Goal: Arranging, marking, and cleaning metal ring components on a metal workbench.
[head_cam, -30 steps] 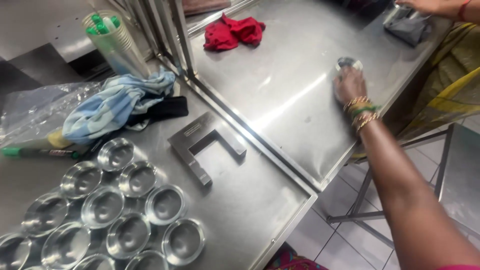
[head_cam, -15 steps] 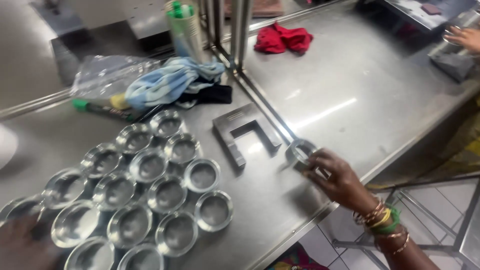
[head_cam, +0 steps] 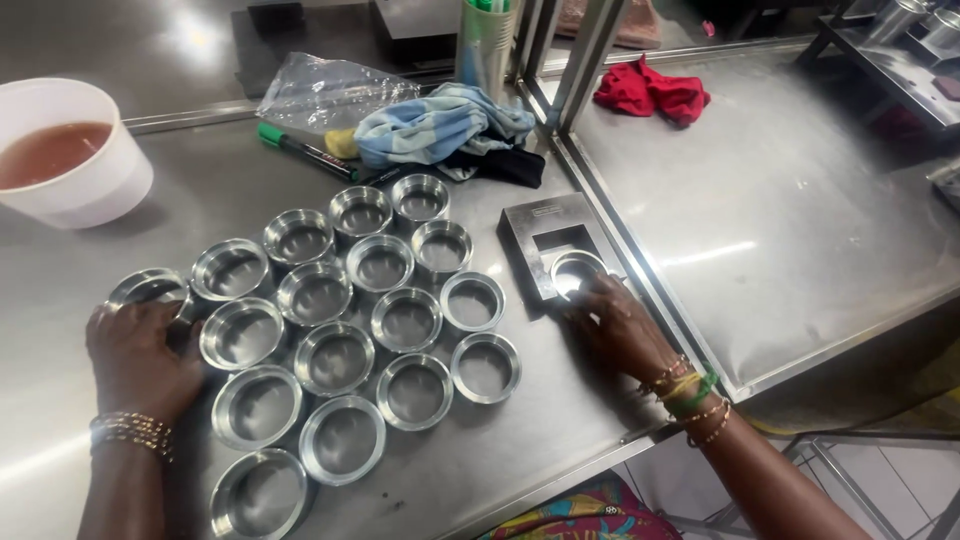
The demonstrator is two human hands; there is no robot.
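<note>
The right hand (head_cam: 622,325) rests near the counter's (head_cam: 560,430) front edge, fingers curled on a small steel cup (head_cam: 577,272) that sits inside the opening of a grey U-shaped metal block (head_cam: 535,232). The left hand (head_cam: 140,355) lies flat and open toward the counter's left side, fingertips touching the rim of another steel cup (head_cam: 148,288) at the left end of a cluster of like cups (head_cam: 350,330). A white bowl of brownish liquid (head_cam: 62,150) stands at the back left corner
</note>
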